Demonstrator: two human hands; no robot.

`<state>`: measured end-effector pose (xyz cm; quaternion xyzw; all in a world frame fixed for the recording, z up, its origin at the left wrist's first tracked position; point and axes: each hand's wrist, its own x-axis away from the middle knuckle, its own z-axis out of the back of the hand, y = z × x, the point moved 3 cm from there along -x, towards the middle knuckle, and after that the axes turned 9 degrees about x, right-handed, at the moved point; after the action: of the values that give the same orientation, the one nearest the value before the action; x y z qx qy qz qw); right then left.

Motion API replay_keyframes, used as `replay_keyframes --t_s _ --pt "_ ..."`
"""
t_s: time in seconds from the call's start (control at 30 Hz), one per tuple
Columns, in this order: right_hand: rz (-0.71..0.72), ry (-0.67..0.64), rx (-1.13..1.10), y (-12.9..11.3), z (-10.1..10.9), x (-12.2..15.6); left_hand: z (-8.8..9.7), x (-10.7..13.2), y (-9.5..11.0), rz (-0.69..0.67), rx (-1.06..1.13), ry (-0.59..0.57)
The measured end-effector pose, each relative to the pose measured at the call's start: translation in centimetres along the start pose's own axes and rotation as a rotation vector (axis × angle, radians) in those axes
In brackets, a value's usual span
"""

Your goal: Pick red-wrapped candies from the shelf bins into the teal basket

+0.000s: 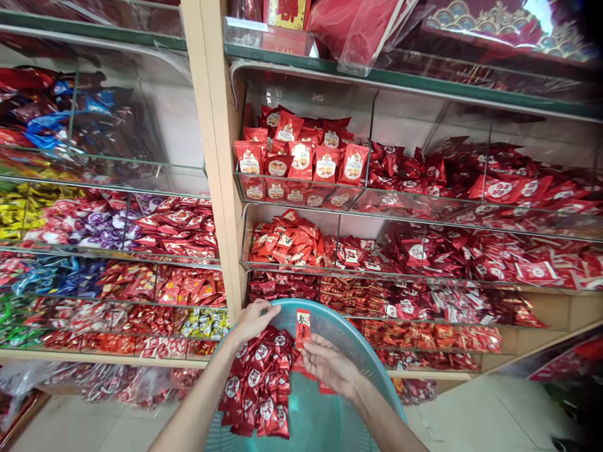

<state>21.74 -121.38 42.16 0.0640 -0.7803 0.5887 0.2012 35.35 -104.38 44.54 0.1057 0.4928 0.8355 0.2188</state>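
A teal plastic basket (348, 345) sits low in front of me, tilted, with a heap of dark red wrapped sweets (261, 383) in its left half. My left hand (254, 319) grips the basket's far rim, fingers curled over it. My right hand (330, 364) is palm up over the basket and pinches a small red sweet packet (303, 328) upright between thumb and fingers. More small red packets lie under that hand.
Clear plastic bins on wooden shelves (221, 188) fill the wall ahead. Red snack packs (301, 160) and red sweets (471, 182) fill the right bins. Mixed coloured sweets (94, 220) fill the left bins. Pale tiled floor (471, 420) lies below.
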Motion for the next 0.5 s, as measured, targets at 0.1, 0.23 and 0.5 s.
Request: replay_keyframes --t_s 0.1,0.23,0.5 --pt "-0.057 -0.099 -0.124 0.9 0.0 -0.6 0.0 -0.1 0.0 -0.007 -0.014 -0.016" --pt "-0.144 0.031 -0.085 2.8 1.2 -1.5 -0.1 -0.1 0.3 -0.006 -0.056 -0.037" --pt "-0.222 0.197 0.125 4.6 2.8 -1.6 -0.1 -0.1 0.4 -0.019 -0.099 -0.054"
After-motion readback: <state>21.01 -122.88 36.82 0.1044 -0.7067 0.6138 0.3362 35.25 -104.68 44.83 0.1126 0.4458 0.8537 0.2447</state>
